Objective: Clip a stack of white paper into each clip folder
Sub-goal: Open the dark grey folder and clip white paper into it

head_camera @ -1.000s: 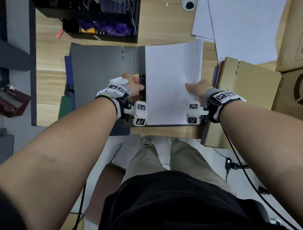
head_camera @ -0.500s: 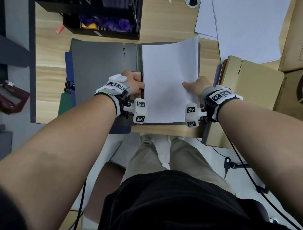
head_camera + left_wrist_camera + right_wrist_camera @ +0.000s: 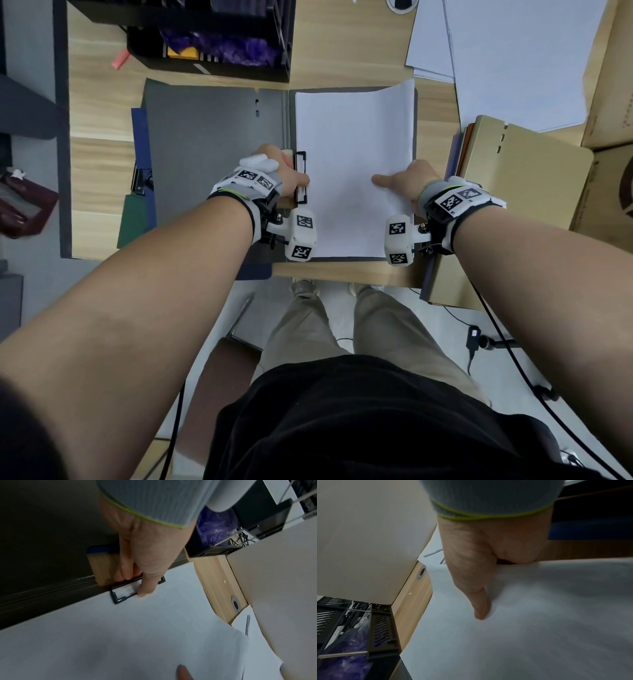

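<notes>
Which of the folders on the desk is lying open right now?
The grey folder under both hands, with the white paper stack on its right half. The tan folder to the right lies closed.

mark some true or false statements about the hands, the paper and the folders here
1. The left hand is on the black clip at the paper's edge. True.
2. The paper stack lies in the tan folder. False: it lies in the open grey folder; the tan folder is beside it, shut.
3. The right hand pinches the paper's right edge, thumb on top. True.
4. The right hand holds a pen. False: only paper.
</notes>
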Demonstrator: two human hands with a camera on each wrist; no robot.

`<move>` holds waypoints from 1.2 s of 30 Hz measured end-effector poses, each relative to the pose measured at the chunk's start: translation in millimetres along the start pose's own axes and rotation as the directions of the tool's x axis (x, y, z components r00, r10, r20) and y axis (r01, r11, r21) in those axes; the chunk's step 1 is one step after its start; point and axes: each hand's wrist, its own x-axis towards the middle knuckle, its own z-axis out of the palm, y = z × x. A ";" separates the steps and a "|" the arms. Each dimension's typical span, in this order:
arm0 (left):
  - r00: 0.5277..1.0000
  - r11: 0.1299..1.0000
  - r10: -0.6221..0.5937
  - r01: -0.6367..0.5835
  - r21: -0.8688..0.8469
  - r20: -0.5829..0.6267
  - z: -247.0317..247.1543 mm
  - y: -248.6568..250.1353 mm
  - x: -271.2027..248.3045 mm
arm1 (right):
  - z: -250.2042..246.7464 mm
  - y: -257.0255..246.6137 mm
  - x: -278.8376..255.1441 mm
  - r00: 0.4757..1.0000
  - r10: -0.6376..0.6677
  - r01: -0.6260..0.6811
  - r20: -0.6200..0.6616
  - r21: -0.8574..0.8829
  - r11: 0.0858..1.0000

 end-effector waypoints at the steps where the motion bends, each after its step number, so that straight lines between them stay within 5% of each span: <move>1: 1.000 0.998 0.012 -0.012 0.060 -0.007 0.7 1.0 0.0 | 1.1 0.4 2.0 1.000 -0.002 0.002 0.005 0.009 1.000; 8: 0.998 0.962 0.055 -0.057 0.266 0.018 1.5 6.7 5.1 | -0.4 -2.8 6.8 1.000 -0.013 0.011 -0.021 -0.082 0.997; 14: 0.999 0.957 0.046 -0.046 0.285 0.006 3.7 10.2 6.3 | -6.1 -7.1 10.4 0.985 -0.061 0.017 -0.161 -0.260 0.966; 25: 0.993 0.969 0.116 -0.113 0.221 -0.003 3.3 4.4 2.6 | -12.5 -7.3 21.5 0.927 -0.147 0.070 -0.346 -0.227 0.971; 31: 0.993 0.960 0.075 -0.048 0.275 -0.086 -8.0 -10.4 -7.3 | -7.6 -41.8 11.4 0.937 -0.290 0.218 -0.193 -0.324 0.921; 36: 0.936 0.953 -0.060 0.157 0.259 -0.347 -44.1 -41.3 -22.6 | 32.5 -86.7 -14.9 0.899 -0.438 0.405 -0.003 -0.376 0.833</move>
